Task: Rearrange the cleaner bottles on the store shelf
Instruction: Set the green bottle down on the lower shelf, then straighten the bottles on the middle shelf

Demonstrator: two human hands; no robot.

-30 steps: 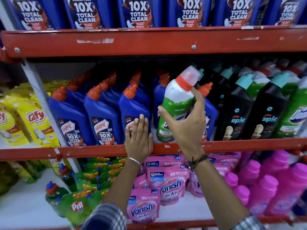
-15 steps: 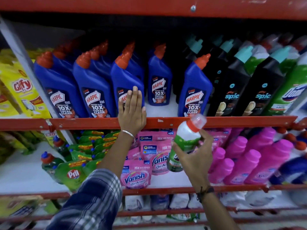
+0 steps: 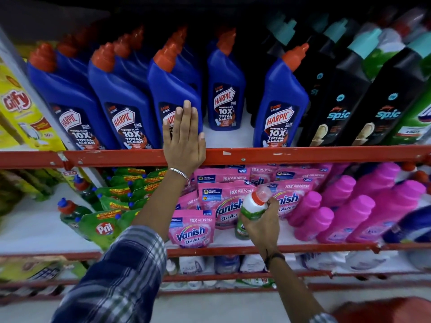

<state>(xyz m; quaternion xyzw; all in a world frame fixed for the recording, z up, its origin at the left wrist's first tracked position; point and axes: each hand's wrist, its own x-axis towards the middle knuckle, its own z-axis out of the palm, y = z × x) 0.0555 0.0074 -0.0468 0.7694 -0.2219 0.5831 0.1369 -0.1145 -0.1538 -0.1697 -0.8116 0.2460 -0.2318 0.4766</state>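
Observation:
My right hand (image 3: pixel 261 226) grips a white-and-green cleaner bottle (image 3: pixel 253 207) with a red collar and clear cap, held low in front of the pink Vanish pouches (image 3: pixel 225 200). My left hand (image 3: pixel 183 136) lies flat, fingers together, against the front of a blue Harpic bottle (image 3: pixel 172 89) and over the red shelf rail (image 3: pixel 303 155). More blue Harpic bottles (image 3: pixel 279 101) stand in rows on that shelf, with a bare gap (image 3: pixel 227 138) between two of them. Black Spic bottles (image 3: pixel 338 99) stand to the right.
Pink bottles (image 3: pixel 363 210) fill the lower shelf at right, green Pril pouches (image 3: pixel 105 224) at left. Yellow Giffy packs (image 3: pixel 21 106) sit at the far left behind a slanted upright. Lower racks hold white packs. A red object (image 3: pixel 382 311) shows at the bottom right corner.
My right hand has brought the green-and-white bottle down from the Harpic shelf to the level of the Vanish shelf. My left hand has stayed on the Harpic bottle; the view has tilted down.

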